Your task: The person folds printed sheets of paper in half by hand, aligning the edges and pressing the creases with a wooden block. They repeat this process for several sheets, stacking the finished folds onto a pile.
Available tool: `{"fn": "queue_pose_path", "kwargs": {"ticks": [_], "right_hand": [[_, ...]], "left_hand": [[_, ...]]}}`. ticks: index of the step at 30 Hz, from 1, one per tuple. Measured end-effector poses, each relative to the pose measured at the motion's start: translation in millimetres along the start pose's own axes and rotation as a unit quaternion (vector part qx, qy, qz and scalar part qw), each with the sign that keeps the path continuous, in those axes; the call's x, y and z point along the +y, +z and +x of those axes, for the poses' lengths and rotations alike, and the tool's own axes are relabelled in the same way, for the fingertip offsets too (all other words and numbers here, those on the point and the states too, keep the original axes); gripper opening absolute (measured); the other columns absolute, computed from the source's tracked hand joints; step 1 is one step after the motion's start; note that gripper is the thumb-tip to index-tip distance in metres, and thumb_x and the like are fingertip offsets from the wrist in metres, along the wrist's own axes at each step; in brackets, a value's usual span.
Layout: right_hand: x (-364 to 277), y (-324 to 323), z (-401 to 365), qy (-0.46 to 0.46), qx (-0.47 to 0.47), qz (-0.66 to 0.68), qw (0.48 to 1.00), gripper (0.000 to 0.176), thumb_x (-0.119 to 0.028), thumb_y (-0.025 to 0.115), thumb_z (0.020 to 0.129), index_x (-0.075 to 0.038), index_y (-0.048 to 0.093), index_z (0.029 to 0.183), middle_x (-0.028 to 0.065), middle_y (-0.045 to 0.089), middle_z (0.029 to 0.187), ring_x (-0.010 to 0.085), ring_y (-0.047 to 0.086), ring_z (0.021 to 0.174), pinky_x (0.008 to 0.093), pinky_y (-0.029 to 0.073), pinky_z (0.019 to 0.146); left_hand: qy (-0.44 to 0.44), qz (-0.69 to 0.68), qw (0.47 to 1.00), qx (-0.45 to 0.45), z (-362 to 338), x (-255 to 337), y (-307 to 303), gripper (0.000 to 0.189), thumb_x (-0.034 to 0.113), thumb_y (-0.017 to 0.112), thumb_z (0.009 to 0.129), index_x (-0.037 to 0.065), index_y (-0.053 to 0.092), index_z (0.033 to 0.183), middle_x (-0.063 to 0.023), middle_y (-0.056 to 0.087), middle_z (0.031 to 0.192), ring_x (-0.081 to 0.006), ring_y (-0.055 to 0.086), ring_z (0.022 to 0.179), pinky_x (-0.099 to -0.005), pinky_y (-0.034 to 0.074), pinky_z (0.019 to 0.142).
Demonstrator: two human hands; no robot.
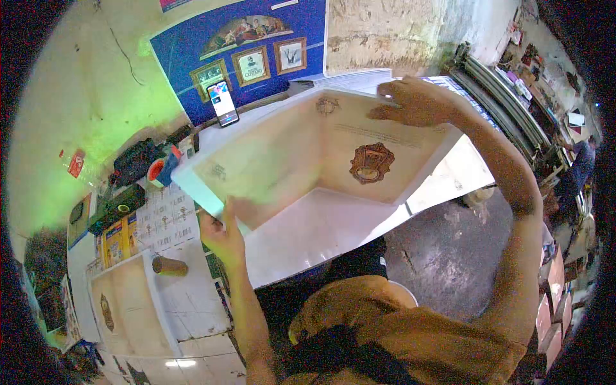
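A large folded cream printed sheet (269, 170) stands partly raised over the white worktable, with a crease down its middle and an ornate brown frame (371, 162) printed on its right half. My left hand (223, 239) is closed on the sheet's lower left edge, thumb on the near face. At the upper right edge, my right hand (420, 102) reaches over the sheet with its fingers stretched out and apart. Whether those fingertips press on the paper is hard to tell. Beneath the sheet lies white paper (308, 221) along the table.
A lit phone (222, 104) leans upright at the back. On the left are an orange and blue tape roll (163, 167), a brown cardboard tube (170, 266) and another printed sheet (131, 308). Metal rollers (500, 102) stand at right, and a person (577, 170) is beyond.
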State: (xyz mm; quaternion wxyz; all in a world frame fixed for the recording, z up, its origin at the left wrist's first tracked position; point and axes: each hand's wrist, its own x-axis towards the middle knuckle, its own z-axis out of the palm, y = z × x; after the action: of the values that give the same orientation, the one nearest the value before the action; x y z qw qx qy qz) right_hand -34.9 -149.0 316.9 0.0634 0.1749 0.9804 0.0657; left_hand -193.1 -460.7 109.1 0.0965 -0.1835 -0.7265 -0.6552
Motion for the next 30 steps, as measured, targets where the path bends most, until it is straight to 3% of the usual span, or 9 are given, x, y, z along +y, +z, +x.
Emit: {"fn": "queue_pose_path", "kwargs": {"ticks": [5,7,8,11,12,13,15,22,30], "right_hand": [[42,6,-59,0.075,-0.043,0.079,0.993,0.051,-0.045,0.066,0.083,-0.001,0.060,0.107,0.0229,0.064,0.098,0.0305,0.063,0.095,0.0419,0.050,0.079],[93,50,-91,0.027,-0.012,0.444,0.896,0.061,-0.037,0.075,0.077,-0.001,0.053,0.121,0.0119,0.062,0.112,0.0200,0.057,0.107,0.0373,0.047,0.089],[97,76,-108,-0.092,0.114,0.515,0.845,0.054,-0.028,0.076,0.077,-0.004,0.054,0.120,0.0083,0.062,0.111,0.0221,0.053,0.114,0.0375,0.047,0.093],[103,218,-121,-0.078,0.155,0.678,0.714,0.075,-0.019,0.079,0.071,-0.005,0.042,0.135,0.0117,0.053,0.127,0.0251,0.046,0.123,0.0396,0.042,0.100],[78,243,-120,0.160,0.092,0.576,0.797,0.070,-0.017,0.081,0.072,0.000,0.047,0.131,0.0130,0.057,0.121,0.0249,0.053,0.109,0.0378,0.045,0.093],[44,262,-107,0.156,0.205,0.534,0.805,0.044,-0.015,0.070,0.082,0.001,0.054,0.120,0.0123,0.061,0.109,0.0221,0.055,0.100,0.0358,0.047,0.086],[-20,291,-92,0.167,0.369,0.540,0.738,0.019,-0.012,0.058,0.093,0.002,0.062,0.106,0.0119,0.065,0.098,0.0196,0.058,0.092,0.0344,0.049,0.080],[-135,323,-109,0.251,0.267,0.740,0.564,0.028,-0.010,0.060,0.091,0.000,0.055,0.116,0.0121,0.063,0.105,0.0226,0.057,0.098,0.0368,0.049,0.083],[-110,281,-127,0.251,0.210,0.746,0.581,0.044,-0.007,0.062,0.088,-0.001,0.046,0.128,0.0124,0.061,0.112,0.0260,0.057,0.104,0.0397,0.049,0.087]], "left_hand": [[0.083,0.040,0.995,-0.024,-37,-24,-10,0.028,0.005,0.066,0.084,-0.006,0.059,0.109,-0.0147,0.065,0.103,-0.0223,0.060,0.098,-0.0339,0.046,0.087],[0.086,0.008,0.996,-0.024,-51,-30,-8,0.024,0.005,0.066,0.084,-0.006,0.061,0.104,-0.0148,0.066,0.100,-0.0226,0.060,0.097,-0.0345,0.046,0.085],[0.079,0.012,0.997,-0.006,-55,-35,-8,0.024,0.009,0.066,0.085,-0.007,0.062,0.101,-0.0156,0.067,0.098,-0.0237,0.061,0.092,-0.0355,0.047,0.082],[0.013,0.031,0.999,0.020,-66,-37,2,0.025,0.013,0.066,0.086,-0.009,0.063,0.096,-0.0170,0.067,0.096,-0.0254,0.061,0.087,-0.0370,0.047,0.078],[-0.035,0.042,0.998,0.002,-69,-21,0,0.022,0.011,0.064,0.086,-0.008,0.064,0.096,-0.0168,0.067,0.098,-0.0252,0.061,0.092,-0.0366,0.047,0.081],[-0.082,0.058,0.995,-0.018,-71,-7,-1,0.020,0.009,0.063,0.086,-0.008,0.064,0.097,-0.0165,0.067,0.100,-0.0249,0.061,0.097,-0.0362,0.047,0.084],[0.088,0.093,0.991,-0.049,-82,3,10,0.024,0.009,0.054,0.089,-0.008,0.061,0.105,-0.0202,0.064,0.105,-0.0317,0.062,0.095,-0.0408,0.048,0.081],[0.215,-0.006,0.954,-0.210,-125,31,63,0.075,0.050,0.037,0.093,-0.003,0.026,0.144,-0.0332,0.031,0.140,-0.0420,0.039,0.122,-0.0497,0.035,0.096],[0.151,0.057,0.983,-0.088,-120,20,55,0.047,0.018,0.059,0.091,-0.007,0.046,0.128,-0.0249,0.051,0.126,-0.0334,0.054,0.108,-0.0425,0.042,0.093]]}}
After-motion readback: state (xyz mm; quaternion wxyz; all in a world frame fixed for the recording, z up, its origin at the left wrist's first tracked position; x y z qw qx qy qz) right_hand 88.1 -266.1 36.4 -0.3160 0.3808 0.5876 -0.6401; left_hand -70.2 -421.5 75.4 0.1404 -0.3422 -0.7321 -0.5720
